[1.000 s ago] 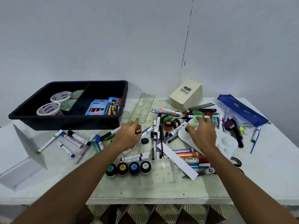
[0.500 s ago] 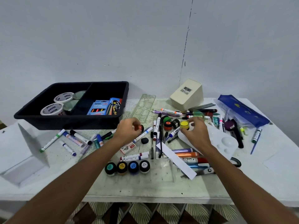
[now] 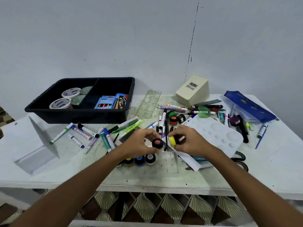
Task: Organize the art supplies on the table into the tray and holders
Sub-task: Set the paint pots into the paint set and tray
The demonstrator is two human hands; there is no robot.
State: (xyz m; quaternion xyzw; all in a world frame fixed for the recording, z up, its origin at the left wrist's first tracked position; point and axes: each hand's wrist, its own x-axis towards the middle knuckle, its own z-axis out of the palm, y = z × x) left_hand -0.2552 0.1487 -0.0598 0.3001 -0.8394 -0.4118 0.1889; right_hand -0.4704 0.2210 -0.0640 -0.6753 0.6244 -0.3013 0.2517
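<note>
Over the cluttered table [image 3: 147, 176], both hands have drawn back from the pile, left hand [image 3: 139, 145] gripping a red-lidded paint pot [image 3: 157, 143], right hand [image 3: 188, 142] pinching a yellow one [image 3: 172, 141], ready for the tray [image 3: 78, 112].

Behind, a plain pale grey-blue painted wall [image 3: 147, 38] with a thin dark vertical crack [image 3: 193, 38]. Below, a white speckled tabletop [image 3: 147, 177]; underneath, brown-and-cream fan-patterned floor tiles [image 3: 172, 207]. Soft, even light.

- Tray [image 3: 129, 89] — solid black.
- Pencil pouch [image 3: 249, 106] — deep blue.
- Paint palette [image 3: 218, 133] — plain white.
- Held paint pots: one red-lidded [image 3: 157, 143], one yellow-lidded [image 3: 172, 141].
</note>
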